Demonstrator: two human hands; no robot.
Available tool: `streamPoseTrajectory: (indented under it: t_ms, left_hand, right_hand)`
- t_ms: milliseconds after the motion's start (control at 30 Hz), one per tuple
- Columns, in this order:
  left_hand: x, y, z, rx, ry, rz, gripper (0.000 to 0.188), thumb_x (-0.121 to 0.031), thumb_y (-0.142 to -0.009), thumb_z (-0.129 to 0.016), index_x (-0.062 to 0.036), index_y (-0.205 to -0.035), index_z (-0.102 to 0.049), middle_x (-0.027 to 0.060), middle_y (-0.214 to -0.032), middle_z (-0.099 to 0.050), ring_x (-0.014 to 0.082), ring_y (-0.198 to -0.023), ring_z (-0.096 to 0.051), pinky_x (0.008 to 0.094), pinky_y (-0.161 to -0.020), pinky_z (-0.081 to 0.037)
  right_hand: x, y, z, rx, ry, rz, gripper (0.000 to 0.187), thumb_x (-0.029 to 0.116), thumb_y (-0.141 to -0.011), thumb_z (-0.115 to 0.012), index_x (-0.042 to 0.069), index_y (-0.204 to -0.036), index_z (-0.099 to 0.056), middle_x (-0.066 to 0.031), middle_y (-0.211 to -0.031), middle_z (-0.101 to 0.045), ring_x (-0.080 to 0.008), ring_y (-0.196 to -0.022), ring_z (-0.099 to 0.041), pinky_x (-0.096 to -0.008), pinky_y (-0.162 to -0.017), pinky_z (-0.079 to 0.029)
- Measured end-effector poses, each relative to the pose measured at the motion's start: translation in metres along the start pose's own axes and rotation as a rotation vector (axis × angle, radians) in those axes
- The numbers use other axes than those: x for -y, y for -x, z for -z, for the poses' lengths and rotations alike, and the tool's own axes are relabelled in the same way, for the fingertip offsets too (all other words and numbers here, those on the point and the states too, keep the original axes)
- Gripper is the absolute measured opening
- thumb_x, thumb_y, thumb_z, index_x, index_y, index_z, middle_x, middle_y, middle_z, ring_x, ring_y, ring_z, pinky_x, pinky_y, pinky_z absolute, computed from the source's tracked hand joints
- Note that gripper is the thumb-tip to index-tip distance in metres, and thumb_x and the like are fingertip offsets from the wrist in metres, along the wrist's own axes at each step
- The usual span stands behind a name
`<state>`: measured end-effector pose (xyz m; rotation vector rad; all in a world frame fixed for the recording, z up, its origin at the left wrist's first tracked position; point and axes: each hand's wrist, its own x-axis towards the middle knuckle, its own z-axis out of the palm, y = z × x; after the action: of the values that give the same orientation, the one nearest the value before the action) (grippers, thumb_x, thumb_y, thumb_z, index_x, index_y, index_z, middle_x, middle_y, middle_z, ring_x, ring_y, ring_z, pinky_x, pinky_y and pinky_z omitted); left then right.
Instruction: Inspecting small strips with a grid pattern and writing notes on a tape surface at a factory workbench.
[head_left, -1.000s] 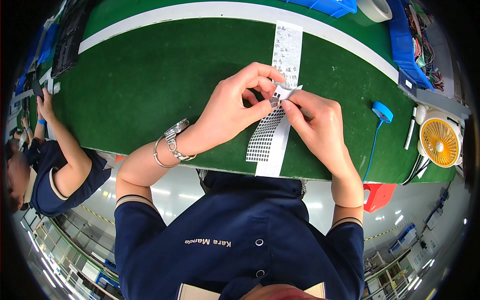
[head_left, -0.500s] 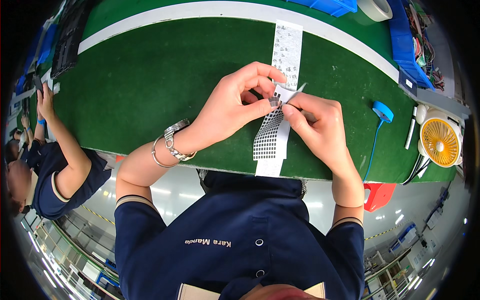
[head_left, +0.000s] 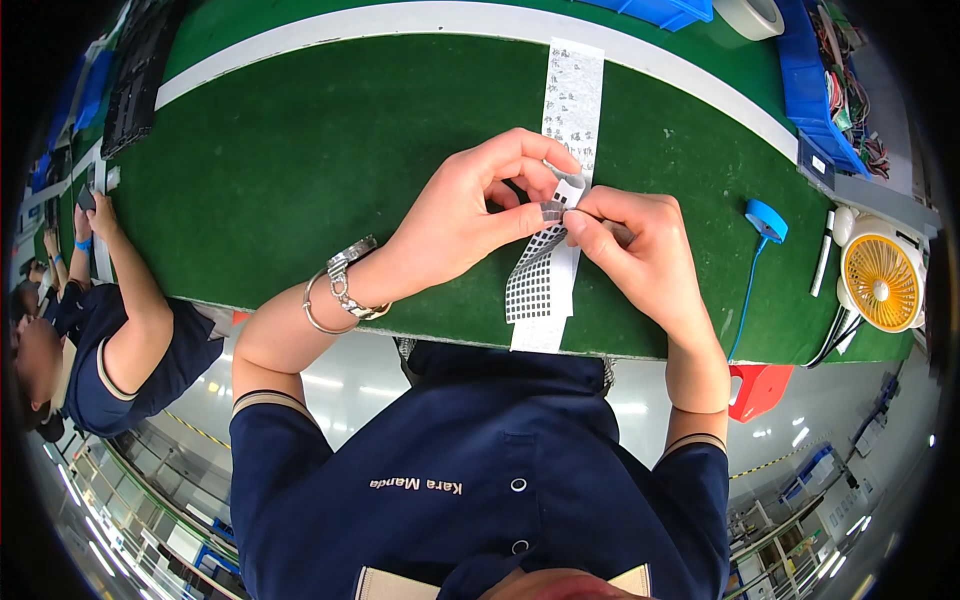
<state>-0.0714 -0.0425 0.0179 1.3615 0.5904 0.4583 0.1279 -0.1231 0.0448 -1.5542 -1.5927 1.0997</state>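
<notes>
Two grips | right hand (head_left: 640, 245) clamped on flexible, black-squared white sticker sheet (head_left: 530, 290) | left hand (head_left: 470, 205) touching it, closure can't be made out | sheet curves over paper strip (head_left: 575, 90), near side of green tabletop (head_left: 300, 180)

Lettering (head_left: 416, 487) crosses the navy shirt (head_left: 420, 540) — characters (head_left: 563, 53) mark the white strip (head_left: 590, 90)

On the left, the flat green tabletop (head_left: 280, 170) gives passage, while a round blue corded disc (head_left: 766, 218) and a yellow-white round fan (head_left: 880, 284) obstruct the right.
</notes>
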Motion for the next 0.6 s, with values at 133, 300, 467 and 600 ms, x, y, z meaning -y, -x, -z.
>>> streamPoseTrajectory:
  t_ms: [133, 300, 467, 600]
  left_hand:
    - [0.000, 0.000, 0.000, 0.002, -0.030, -0.006, 0.036, 0.000, -0.090, -0.067, -0.0011, -0.124, -0.057, 0.0016, -0.101, -0.065, 0.0059, -0.090, -0.060, 0.0224, -0.076, -0.050]
    - [0.003, 0.000, -0.001, -0.012, -0.062, -0.011, 0.036, 0.002, -0.090, -0.067, -0.0015, -0.124, -0.057, 0.0019, -0.101, -0.065, 0.0061, -0.091, -0.060, 0.0224, -0.077, -0.050]
    - [0.002, -0.001, 0.002, -0.034, 0.000, 0.012, 0.034, 0.000, -0.091, -0.066, -0.0016, -0.124, -0.056, 0.0024, -0.102, -0.064, 0.0064, -0.092, -0.060, 0.0219, -0.077, -0.049]
    - [0.003, -0.001, 0.003, -0.048, 0.035, 0.004, 0.033, -0.003, -0.093, -0.064, -0.0014, -0.125, -0.056, 0.0028, -0.104, -0.065, 0.0061, -0.093, -0.059, 0.0211, -0.078, -0.048]
  right_hand:
    - [-0.001, 0.000, 0.001, 0.012, 0.013, -0.016, 0.014, 0.015, -0.088, -0.069, 0.001, -0.084, -0.069, -0.0087, -0.056, -0.053, -0.0191, -0.045, -0.046, -0.0331, -0.047, -0.035]
    - [0.002, 0.001, -0.004, -0.045, 0.060, -0.019, 0.013, 0.015, -0.088, -0.070, 0.002, -0.086, -0.071, -0.0092, -0.057, -0.056, -0.0198, -0.046, -0.050, -0.0319, -0.047, -0.037]
    - [0.008, 0.001, 0.002, -0.125, 0.168, -0.031, 0.016, 0.018, -0.090, -0.071, 0.002, -0.086, -0.071, -0.0088, -0.059, -0.058, -0.0176, -0.046, -0.051, -0.0296, -0.047, -0.039]
    - [0.008, 0.001, 0.006, -0.147, 0.078, -0.052, 0.017, 0.018, -0.092, -0.070, 0.001, -0.087, -0.070, -0.0090, -0.060, -0.059, -0.0151, -0.046, -0.052, -0.0288, -0.047, -0.039]
